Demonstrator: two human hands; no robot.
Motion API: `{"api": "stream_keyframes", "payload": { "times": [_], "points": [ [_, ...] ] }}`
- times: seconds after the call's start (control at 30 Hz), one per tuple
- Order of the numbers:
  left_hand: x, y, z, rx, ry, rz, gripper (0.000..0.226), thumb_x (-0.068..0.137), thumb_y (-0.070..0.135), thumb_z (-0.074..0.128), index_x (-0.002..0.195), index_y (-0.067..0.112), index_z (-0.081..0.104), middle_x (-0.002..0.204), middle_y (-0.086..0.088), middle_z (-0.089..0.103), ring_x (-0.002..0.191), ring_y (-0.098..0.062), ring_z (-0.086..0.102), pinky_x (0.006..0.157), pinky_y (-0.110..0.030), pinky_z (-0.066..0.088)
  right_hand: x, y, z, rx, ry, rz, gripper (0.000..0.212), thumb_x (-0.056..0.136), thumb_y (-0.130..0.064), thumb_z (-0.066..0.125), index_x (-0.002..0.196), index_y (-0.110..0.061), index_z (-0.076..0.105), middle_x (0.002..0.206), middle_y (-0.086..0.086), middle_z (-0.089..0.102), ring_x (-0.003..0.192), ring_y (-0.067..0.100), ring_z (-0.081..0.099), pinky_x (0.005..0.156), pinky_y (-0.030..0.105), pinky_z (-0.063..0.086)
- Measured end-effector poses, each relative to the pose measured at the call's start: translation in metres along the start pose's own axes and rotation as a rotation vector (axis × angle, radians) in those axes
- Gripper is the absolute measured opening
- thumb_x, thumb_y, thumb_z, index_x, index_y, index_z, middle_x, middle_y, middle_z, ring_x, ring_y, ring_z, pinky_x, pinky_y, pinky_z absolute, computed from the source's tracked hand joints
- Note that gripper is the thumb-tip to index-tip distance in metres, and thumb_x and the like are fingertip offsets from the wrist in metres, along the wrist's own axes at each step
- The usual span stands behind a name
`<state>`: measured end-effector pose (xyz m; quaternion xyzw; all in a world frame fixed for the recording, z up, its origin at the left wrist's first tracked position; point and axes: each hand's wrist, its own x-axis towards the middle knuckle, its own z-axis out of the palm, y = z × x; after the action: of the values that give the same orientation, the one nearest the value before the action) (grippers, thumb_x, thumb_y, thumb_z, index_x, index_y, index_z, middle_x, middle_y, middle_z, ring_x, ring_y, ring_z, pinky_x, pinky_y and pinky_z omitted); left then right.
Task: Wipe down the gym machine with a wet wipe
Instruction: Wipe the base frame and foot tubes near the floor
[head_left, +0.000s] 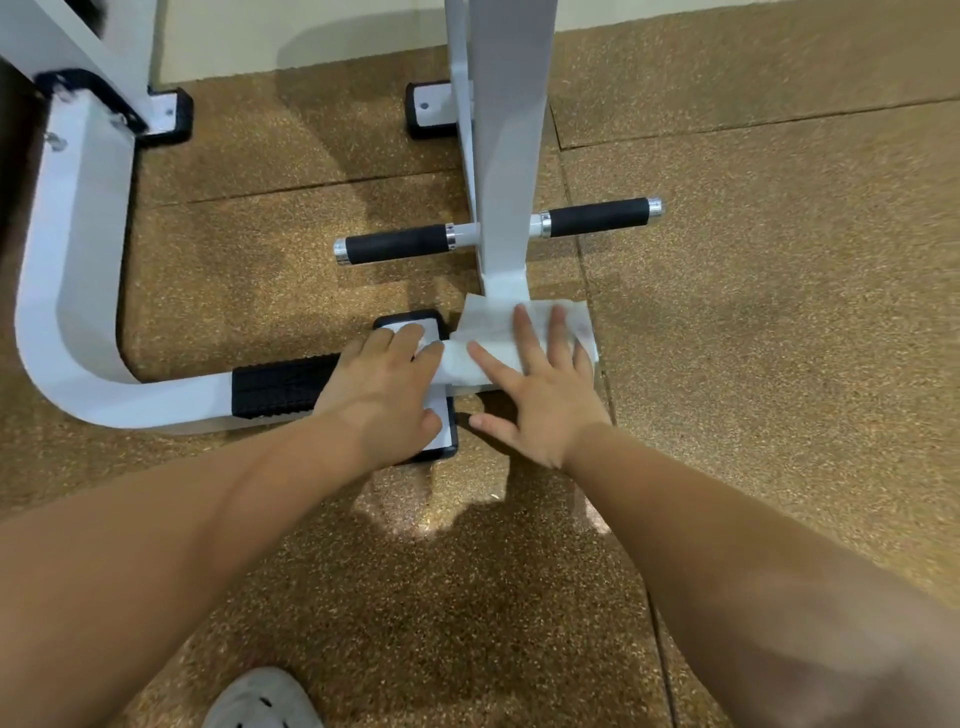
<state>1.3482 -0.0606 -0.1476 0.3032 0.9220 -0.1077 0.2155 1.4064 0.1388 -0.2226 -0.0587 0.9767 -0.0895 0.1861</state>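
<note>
Person, head view: the left hand (384, 395) and right hand (540, 400) are bare, with nails cut short where they can be seen. Each continues into a bare forearm, the left forearm (171, 525) and the right forearm (727, 561), uncovered along all of the length in view, up to the frame edge. One shoe (262, 701) shows at the bottom edge: a pale grey-white moulded clog with a rounded toe and a few dark oval vent holes across its upper. Only its front part is in view, and which foot wears it cannot be told.
</note>
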Motion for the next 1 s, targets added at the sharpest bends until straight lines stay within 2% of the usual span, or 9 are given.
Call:
{"api": "stream_keyframes", "payload": {
  "times": [0.13,0.23,0.37,0.5,0.57,0.67,0.77,0.9,1.0],
  "points": [
    [0.02,0.024,-0.01,0.026,0.037,0.075,0.078,0.093,0.052,0.048,0.157,0.022,0.016,0.162,-0.01,0.021,0.142,-0.031,0.029,0.116,-0.046,0.031,-0.007,0.023,-0.001,-0.013,0.041,-0.035,0.092,0.088,-0.074,0.012,0.165,-0.025,0.004,0.168,0.026,-0.012,0.155,0.044,-0.014,0.127,0.054,-0.001],
    [0.031,0.036,-0.013,0.012,0.067,0.115,0.08,0.092,0.052,0.051,0.158,0.021,0.017,0.163,-0.01,0.018,0.146,-0.031,0.024,0.119,-0.046,0.024,-0.012,0.042,-0.003,0.002,0.052,-0.093,0.098,0.09,-0.07,0.02,0.163,-0.005,0.015,0.169,0.023,0.008,0.158,0.038,0.002,0.129,0.048,0.007],
    [0.047,0.045,-0.011,0.046,0.083,0.199,0.085,0.095,0.049,0.052,0.161,0.016,0.01,0.167,-0.013,0.008,0.153,-0.032,0.009,0.127,-0.047,0.008,-0.021,0.065,-0.01,0.029,0.08,-0.109,0.098,0.089,-0.071,0.024,0.162,-0.005,0.017,0.17,0.021,0.011,0.158,0.033,0.004,0.126,0.038,-0.003],
    [0.073,0.049,-0.004,0.115,0.048,0.323,0.101,0.092,0.051,0.055,0.161,0.012,-0.008,0.169,-0.011,-0.012,0.156,-0.03,-0.012,0.126,-0.047,-0.007,-0.012,0.097,-0.022,0.044,0.273,-0.003,0.096,0.093,-0.07,0.033,0.159,0.0,0.025,0.165,0.026,0.022,0.156,0.04,0.012,0.126,0.051,0.013],
    [0.087,0.048,0.0,0.165,0.027,0.357,0.11,0.089,0.061,0.052,0.159,0.011,-0.017,0.166,-0.011,-0.025,0.153,-0.03,-0.024,0.126,-0.05,-0.007,0.006,0.108,-0.041,0.023,0.299,0.048,0.099,0.092,-0.072,0.027,0.16,-0.001,0.022,0.167,0.026,0.018,0.157,0.04,0.008,0.127,0.052,0.011],
    [0.1,0.046,0.008,0.206,-0.001,0.351,0.122,0.086,0.072,0.047,0.151,0.01,-0.034,0.16,-0.014,-0.039,0.149,-0.032,-0.034,0.125,-0.053,-0.007,0.043,0.108,-0.068,-0.067,0.187,0.048,0.104,0.089,-0.082,0.009,0.164,-0.011,-0.001,0.171,0.018,-0.007,0.157,0.033,-0.014,0.128,0.047,-0.002],
    [0.103,0.047,0.013,0.15,-0.028,0.335,0.125,0.084,0.075,0.048,0.148,0.013,-0.039,0.158,-0.012,-0.042,0.146,-0.031,-0.039,0.124,-0.055,-0.009,0.074,0.101,-0.068,-0.089,0.078,0.014,0.1,0.091,-0.083,0.012,0.162,-0.018,-0.016,0.167,0.013,-0.027,0.153,0.029,-0.03,0.127,0.045,-0.011],
    [0.104,0.046,0.015,0.082,-0.075,0.318,0.126,0.086,0.072,0.052,0.146,0.017,-0.044,0.155,-0.006,-0.048,0.141,-0.026,-0.046,0.123,-0.057,-0.012,0.078,0.109,-0.059,-0.022,0.16,0.025,0.094,0.092,-0.082,0.018,0.162,-0.028,-0.015,0.168,0.008,-0.028,0.152,0.026,-0.031,0.127,0.047,-0.011],
    [0.103,0.046,0.013,0.059,-0.086,0.315,0.122,0.088,0.067,0.054,0.149,0.018,-0.04,0.15,-0.003,-0.054,0.14,-0.025,-0.048,0.122,-0.06,-0.012,0.077,0.121,-0.057,0.001,0.213,0.149,0.089,0.091,-0.083,0.02,0.163,-0.038,-0.007,0.168,0.014,-0.025,0.152,0.035,-0.03,0.126,0.051,-0.012]
  ]
}}
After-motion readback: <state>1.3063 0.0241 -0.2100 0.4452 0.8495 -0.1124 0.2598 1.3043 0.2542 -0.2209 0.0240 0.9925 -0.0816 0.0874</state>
